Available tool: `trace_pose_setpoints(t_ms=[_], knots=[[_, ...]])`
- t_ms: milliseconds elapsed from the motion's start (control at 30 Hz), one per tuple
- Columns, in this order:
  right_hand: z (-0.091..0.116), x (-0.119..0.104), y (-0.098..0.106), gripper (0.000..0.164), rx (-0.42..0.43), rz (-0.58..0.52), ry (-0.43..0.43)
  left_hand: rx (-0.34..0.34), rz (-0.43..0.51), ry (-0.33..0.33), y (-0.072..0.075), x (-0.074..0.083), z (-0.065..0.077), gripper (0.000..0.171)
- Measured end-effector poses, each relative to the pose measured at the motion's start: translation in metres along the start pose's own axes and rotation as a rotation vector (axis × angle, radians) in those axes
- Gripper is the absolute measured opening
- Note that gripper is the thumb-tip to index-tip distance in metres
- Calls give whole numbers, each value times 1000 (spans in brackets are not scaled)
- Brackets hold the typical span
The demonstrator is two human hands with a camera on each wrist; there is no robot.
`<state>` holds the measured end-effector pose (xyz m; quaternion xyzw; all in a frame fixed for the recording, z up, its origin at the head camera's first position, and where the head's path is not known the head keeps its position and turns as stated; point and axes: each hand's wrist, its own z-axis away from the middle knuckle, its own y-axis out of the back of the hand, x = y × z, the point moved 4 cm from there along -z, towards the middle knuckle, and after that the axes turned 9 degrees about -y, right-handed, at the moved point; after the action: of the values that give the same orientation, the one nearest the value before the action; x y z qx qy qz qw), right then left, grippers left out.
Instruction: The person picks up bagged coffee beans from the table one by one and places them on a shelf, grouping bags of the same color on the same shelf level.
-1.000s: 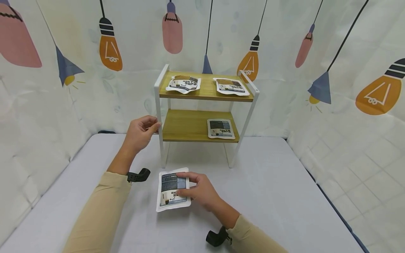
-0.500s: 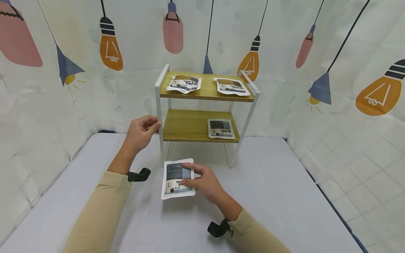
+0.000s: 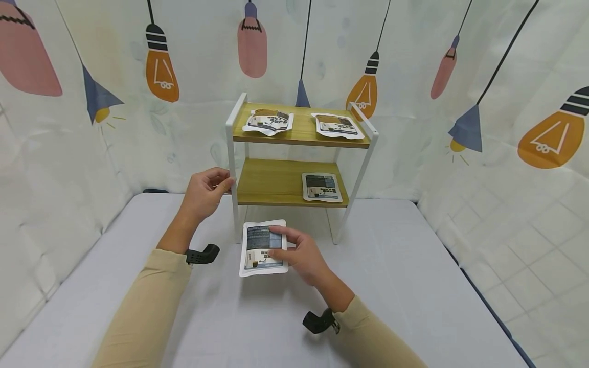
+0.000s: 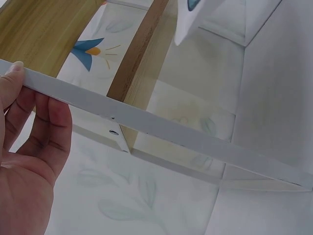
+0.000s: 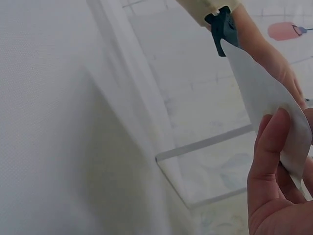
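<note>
My right hand (image 3: 303,258) pinches a flat white-edged pouch (image 3: 257,248) by its right edge, raised above the table in front of a two-tier shelf rack (image 3: 271,181). In the right wrist view, the pouch's plain pale side (image 5: 261,88) shows, fingers pressed against it. At the rack's left side, my left hand (image 3: 204,197) grips the white metal post (image 3: 232,163). The left wrist view has the thumb over this post (image 4: 161,128) and the fingertips beneath it. Both wrists wear black camera mounts.
Two similar pouches lie on the upper board, one left (image 3: 268,122) and one right (image 3: 338,127). Another pouch (image 3: 321,187) lies at the lower board's right end. The rack stands on a white-covered table (image 3: 391,271), with lamp-patterned fabric (image 3: 193,128) hanging behind and at the sides.
My right hand has carried the pouch forward and slightly right, closer to the rack. My left hand stays on the post, and the other pouches lie as before.
</note>
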<state>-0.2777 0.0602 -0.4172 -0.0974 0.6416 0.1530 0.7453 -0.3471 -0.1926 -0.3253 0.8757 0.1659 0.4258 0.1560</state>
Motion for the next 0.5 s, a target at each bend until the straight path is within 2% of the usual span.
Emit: trace_pose_setpoints(t_ms=[500], knots=[[-7,-16,5,56,-24,-64,44,-2,-1,3,0,0,0,32]])
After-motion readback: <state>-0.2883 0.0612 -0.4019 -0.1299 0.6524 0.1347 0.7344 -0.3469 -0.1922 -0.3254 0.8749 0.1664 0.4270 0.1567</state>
